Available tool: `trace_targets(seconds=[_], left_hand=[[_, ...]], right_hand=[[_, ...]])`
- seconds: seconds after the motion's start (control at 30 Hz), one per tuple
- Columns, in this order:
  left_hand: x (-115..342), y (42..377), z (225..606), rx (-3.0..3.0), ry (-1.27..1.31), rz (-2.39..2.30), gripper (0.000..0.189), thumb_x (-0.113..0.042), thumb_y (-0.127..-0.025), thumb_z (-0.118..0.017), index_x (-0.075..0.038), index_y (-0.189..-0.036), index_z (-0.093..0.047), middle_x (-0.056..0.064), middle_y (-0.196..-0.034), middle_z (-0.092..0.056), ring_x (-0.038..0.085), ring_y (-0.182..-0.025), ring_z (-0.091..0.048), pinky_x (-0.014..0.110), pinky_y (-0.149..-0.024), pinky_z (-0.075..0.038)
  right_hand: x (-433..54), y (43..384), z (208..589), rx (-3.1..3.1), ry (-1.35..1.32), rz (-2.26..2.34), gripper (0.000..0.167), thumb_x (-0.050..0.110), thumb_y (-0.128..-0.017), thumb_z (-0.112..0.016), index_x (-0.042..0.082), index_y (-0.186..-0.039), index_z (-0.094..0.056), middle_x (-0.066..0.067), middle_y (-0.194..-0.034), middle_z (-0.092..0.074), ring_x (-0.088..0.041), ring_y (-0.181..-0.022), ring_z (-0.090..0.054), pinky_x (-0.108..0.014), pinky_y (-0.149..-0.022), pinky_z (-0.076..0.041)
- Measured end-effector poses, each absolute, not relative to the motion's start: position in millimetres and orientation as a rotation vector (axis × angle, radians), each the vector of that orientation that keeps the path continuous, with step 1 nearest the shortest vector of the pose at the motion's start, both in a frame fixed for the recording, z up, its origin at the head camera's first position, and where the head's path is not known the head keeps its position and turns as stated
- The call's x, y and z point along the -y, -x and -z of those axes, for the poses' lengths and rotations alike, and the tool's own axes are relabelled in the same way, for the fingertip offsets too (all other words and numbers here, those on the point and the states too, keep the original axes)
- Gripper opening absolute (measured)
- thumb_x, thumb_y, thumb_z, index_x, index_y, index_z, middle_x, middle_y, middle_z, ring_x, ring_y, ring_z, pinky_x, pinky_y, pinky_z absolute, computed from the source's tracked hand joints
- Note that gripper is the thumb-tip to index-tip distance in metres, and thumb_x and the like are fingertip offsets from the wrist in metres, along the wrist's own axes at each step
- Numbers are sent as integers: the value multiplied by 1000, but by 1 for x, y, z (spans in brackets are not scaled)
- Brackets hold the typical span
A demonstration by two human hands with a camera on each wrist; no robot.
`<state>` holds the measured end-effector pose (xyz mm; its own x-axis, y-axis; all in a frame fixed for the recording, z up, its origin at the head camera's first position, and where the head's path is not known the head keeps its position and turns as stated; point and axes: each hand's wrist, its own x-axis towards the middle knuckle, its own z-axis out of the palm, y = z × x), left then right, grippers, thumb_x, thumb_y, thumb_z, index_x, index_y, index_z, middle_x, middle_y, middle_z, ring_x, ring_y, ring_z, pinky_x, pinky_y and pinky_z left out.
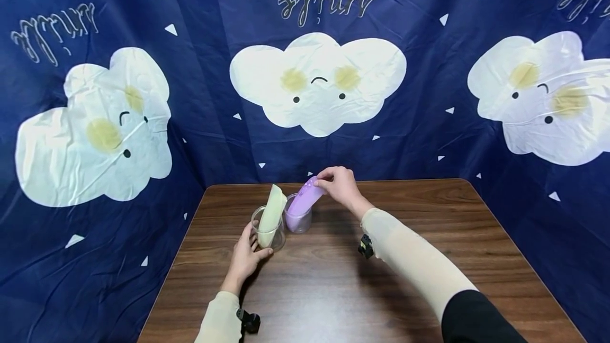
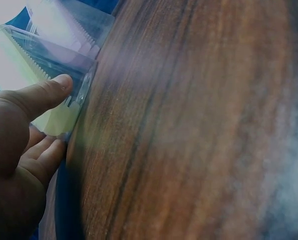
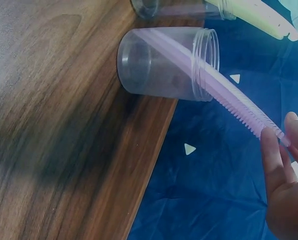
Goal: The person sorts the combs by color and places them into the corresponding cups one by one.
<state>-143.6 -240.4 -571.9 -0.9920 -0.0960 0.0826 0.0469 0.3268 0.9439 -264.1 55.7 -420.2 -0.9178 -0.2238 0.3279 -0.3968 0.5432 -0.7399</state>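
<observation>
On the left of the table, my left hand (image 1: 245, 256) grips a clear plastic jar (image 1: 280, 239), thumb on one side and fingers on the other. A pale yellow-green comb (image 1: 271, 215) leans inside it, its top sticking out past the rim. Right beside it stands a second clear jar (image 3: 138, 65) with a light purple comb (image 1: 305, 200) slanting out of its mouth. My right hand (image 1: 341, 186) pinches the upper end of the purple comb between thumb and fingertips. Fine teeth run along the purple comb's edge in the right wrist view.
A brown wood-grain table (image 1: 381, 279) lies under both jars. The jars stand near its back left part, close to the far edge. A dark blue cloth (image 1: 429, 142) with white clouds hangs behind and at both sides.
</observation>
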Motion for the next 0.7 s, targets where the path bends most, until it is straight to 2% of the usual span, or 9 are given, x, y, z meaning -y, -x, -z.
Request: trace_targets(seconds=[0.2, 0.3, 0.47, 0.6, 0.7], left_hand=[[237, 145, 571, 2452, -30, 1758, 97, 12, -73, -86, -5, -154, -36, 28, -156, -41, 43, -143, -43, 45, -116, -45], [238, 145, 572, 2451, -30, 1736, 97, 12, -73, -86, -5, -154, -36, 29, -156, -42, 44, -142, -44, 46, -115, -46], [244, 144, 574, 2474, -31, 1685, 97, 11, -74, -85, -5, -155, -35, 29, -155, -42, 46, -141, -45, 47, -113, -47], [248, 141, 574, 2511, -33, 1637, 97, 8, -75, -86, -6, -156, -34, 27, -157, -41, 44, -141, -46, 46, -115, -47], [250, 137, 574, 2554, -41, 1560, 97, 4, -75, -87, -6, -156, -35, 25, -157, -41, 43, -141, -48, 47, -117, -46]], right_hand=[[-61, 265, 423, 2591, -543, -1372, 17, 21, -87, -84, 10, -99, -80, -6, -95, -78, -13, -69, -71, -22, -57, -62], [-63, 263, 424, 2613, -586, -1451, 22, 19, -88, -82, 7, -106, -79, -10, -100, -77, -17, -74, -74, -23, -58, -64], [-65, 260, 426, 2625, -659, -1419, 32, 19, -89, -81, 7, -118, -75, -11, -110, -76, -22, -94, -75, -29, -74, -67], [-70, 255, 427, 2599, -648, -1376, 39, 22, -89, -81, 10, -125, -72, -12, -111, -75, -23, -96, -74, -35, -87, -65], [-76, 248, 431, 2551, -594, -1441, 43, 22, -89, -82, 12, -128, -69, -14, -111, -74, -24, -95, -74, -35, -87, -64]])
